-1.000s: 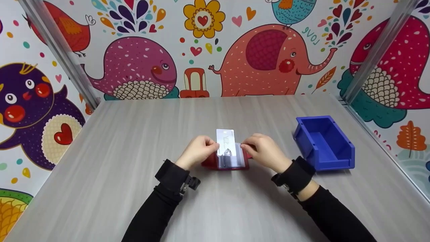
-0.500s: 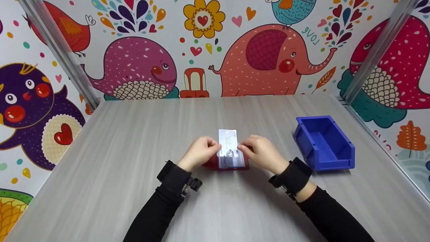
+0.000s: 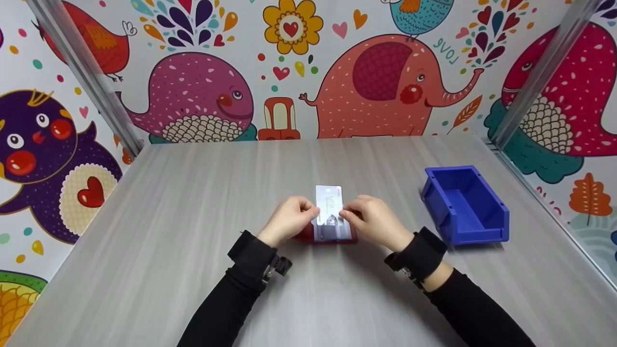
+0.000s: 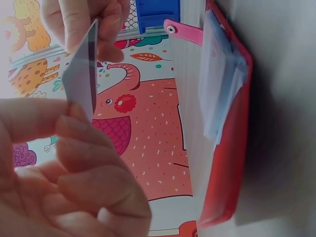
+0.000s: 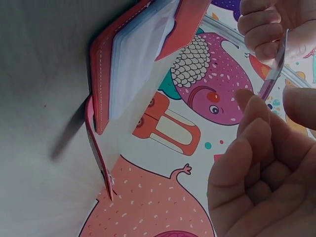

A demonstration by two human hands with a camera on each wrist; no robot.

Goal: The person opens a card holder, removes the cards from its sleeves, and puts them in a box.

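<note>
A pale bank-type card (image 3: 329, 198) printed "VIP" is held up between both hands, above an open red card holder (image 3: 304, 236). My left hand (image 3: 289, 218) pinches its left edge between thumb and fingers. At the opposite edge, the thumb and fingertips of my right hand (image 3: 376, 220) pinch it too. In the left wrist view the card (image 4: 81, 74) stands clear of the holder's stack of clear plastic sleeves (image 4: 219, 79). A pink strap (image 4: 187, 32) with a metal snap sticks out from the holder. Hands partly cover the holder in the head view.
To the right of the hands, a blue plastic bin (image 3: 465, 207) stands on the grey wood-grain table (image 3: 207, 183). Cartoon-printed panels (image 3: 289, 72) enclose the back and sides, with metal posts (image 3: 87, 72) at the corners.
The card and left hand have shifted slightly right. My right hand has moved left from the sleeves' edge to the card's right edge and now grips it.
</note>
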